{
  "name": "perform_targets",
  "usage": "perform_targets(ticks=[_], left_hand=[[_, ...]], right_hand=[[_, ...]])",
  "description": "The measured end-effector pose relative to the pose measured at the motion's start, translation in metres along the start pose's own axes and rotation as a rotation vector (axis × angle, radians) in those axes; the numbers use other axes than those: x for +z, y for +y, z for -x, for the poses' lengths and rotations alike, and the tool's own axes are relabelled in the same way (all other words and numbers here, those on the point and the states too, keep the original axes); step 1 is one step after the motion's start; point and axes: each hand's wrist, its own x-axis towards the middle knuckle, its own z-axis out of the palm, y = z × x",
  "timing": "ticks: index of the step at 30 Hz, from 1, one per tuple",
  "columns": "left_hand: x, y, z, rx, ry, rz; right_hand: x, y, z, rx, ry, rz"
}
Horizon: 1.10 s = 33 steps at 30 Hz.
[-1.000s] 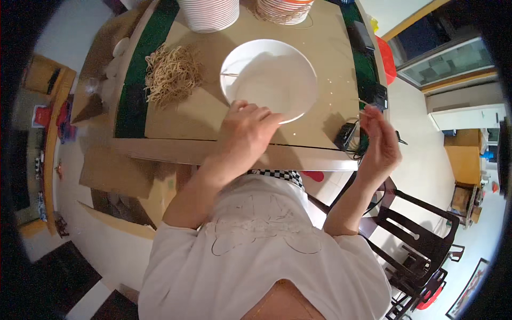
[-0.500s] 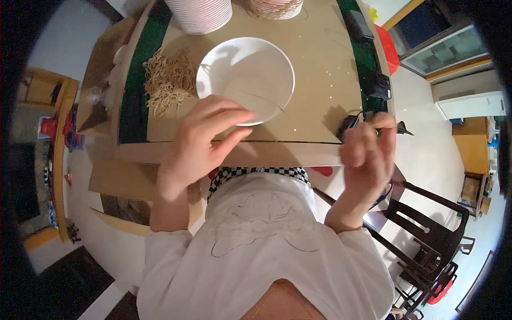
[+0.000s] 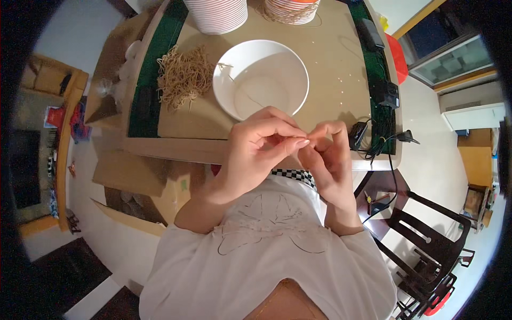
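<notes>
As the two hands meet over the near edge of the table (image 3: 330,80), the left hand (image 3: 256,152) curls its fingers inward, thumb and forefinger pinched together, against the fingertips of the right hand (image 3: 325,160), likewise nearly closed; what they pinch is too small to tell. The white bowl (image 3: 261,79) stands just beyond the hands, a thin strand lying inside it. Left of the bowl lies a heap of tan strands (image 3: 184,77); behind it stands a stack of bowls (image 3: 216,13).
</notes>
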Motion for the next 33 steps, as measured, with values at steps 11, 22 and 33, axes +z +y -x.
perform_targets(ticks=[11, 22, 33], left_hand=[[0.011, 0.000, -0.010, 0.237, 0.045, -0.723], [0.017, -0.011, -0.024, 0.260, -0.170, -0.894], [-0.005, -0.021, -0.065, 0.231, -0.098, -1.212]], right_hand=[[-0.016, 0.031, 0.003, -0.202, 0.200, 0.414], [-0.023, 0.030, 0.001, -0.129, 0.280, 0.175], [-0.052, 0.073, -0.041, -0.113, 0.428, 0.259]])
